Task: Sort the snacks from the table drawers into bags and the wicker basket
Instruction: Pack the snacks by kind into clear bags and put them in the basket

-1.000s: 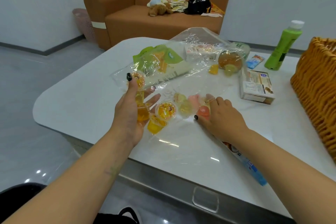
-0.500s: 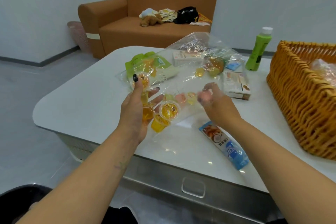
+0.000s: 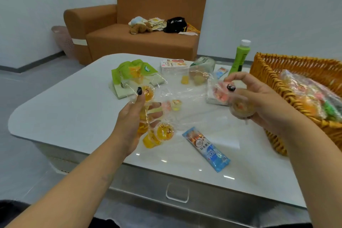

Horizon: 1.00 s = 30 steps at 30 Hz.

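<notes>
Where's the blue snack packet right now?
Head view: the blue snack packet lies flat on the white table, near its front edge, between both forearms, left of the wicker basket.

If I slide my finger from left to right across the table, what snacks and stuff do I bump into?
Green snack bag → left hand → blue wrapper → right hand → wicker basket.

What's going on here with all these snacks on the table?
A person is bagging small jelly cups. The left hand grips the edge of a clear plastic bag with several cups inside, while the right hand holds two more jelly cups above the white table. A wicker basket on the right already holds bagged snacks.
</notes>
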Each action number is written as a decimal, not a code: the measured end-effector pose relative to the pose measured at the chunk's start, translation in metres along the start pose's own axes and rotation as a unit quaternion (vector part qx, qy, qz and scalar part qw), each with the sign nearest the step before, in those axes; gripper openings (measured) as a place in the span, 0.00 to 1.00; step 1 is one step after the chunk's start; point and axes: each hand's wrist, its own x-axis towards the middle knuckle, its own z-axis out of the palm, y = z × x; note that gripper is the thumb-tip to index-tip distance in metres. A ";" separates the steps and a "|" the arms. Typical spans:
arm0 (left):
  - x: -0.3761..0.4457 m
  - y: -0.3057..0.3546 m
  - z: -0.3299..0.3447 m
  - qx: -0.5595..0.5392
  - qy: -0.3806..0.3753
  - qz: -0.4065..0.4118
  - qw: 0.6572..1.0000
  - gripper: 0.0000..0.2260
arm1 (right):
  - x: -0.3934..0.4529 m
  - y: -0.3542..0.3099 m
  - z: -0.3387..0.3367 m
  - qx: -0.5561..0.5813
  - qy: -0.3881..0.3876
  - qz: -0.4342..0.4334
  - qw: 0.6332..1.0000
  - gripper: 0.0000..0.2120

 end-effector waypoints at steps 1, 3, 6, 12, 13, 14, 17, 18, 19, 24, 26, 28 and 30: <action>0.001 -0.002 0.000 0.003 -0.002 -0.004 1.000 0.24 | 0.000 0.000 -0.002 -0.017 -0.026 0.018 0.999 0.10; 0.001 -0.004 0.001 0.008 -0.003 -0.013 1.000 0.23 | -0.001 0.000 -0.006 -0.041 -0.084 0.050 0.994 0.11; 0.004 -0.006 0.000 0.008 0.000 -0.026 1.000 0.21 | 0.001 -0.002 -0.012 -0.066 -0.149 0.082 0.983 0.14; 0.012 -0.009 -0.007 -0.006 -0.013 -0.027 1.000 0.22 | 0.015 0.004 -0.021 -0.096 -0.156 0.143 0.973 0.15; 0.013 -0.010 -0.008 -0.007 -0.017 -0.027 0.999 0.23 | 0.017 0.005 -0.020 -0.098 -0.153 0.148 0.972 0.14; 0.015 -0.011 -0.009 -0.009 -0.018 -0.026 0.999 0.24 | 0.020 0.005 -0.019 -0.096 -0.153 0.148 0.972 0.14; 0.019 -0.012 -0.012 -0.011 -0.018 -0.019 1.000 0.22 | 0.026 0.007 -0.021 -0.081 -0.143 0.142 0.976 0.18; 0.021 -0.012 -0.013 -0.008 -0.017 -0.016 1.000 0.22 | 0.029 0.007 -0.024 -0.085 -0.135 0.136 0.978 0.19; 0.022 -0.011 -0.013 -0.002 -0.016 -0.013 1.000 0.23 | 0.032 0.007 -0.026 -0.082 -0.133 0.130 0.979 0.20; 0.021 -0.016 -0.008 0.040 -0.042 -0.019 0.998 0.22 | 0.039 0.006 -0.012 -0.118 -0.168 0.101 0.973 0.12; 0.019 -0.019 -0.003 0.047 -0.065 -0.031 0.996 0.22 | 0.043 0.007 0.000 -0.118 -0.119 0.097 0.981 0.03; 0.016 -0.022 0.001 0.051 -0.081 -0.043 0.994 0.22 | 0.048 0.013 0.014 -0.176 -0.184 0.087 0.963 0.05; 0.014 -0.024 0.004 0.058 -0.094 -0.055 0.992 0.27 | 0.050 0.014 0.033 -0.186 -0.222 0.077 0.954 0.09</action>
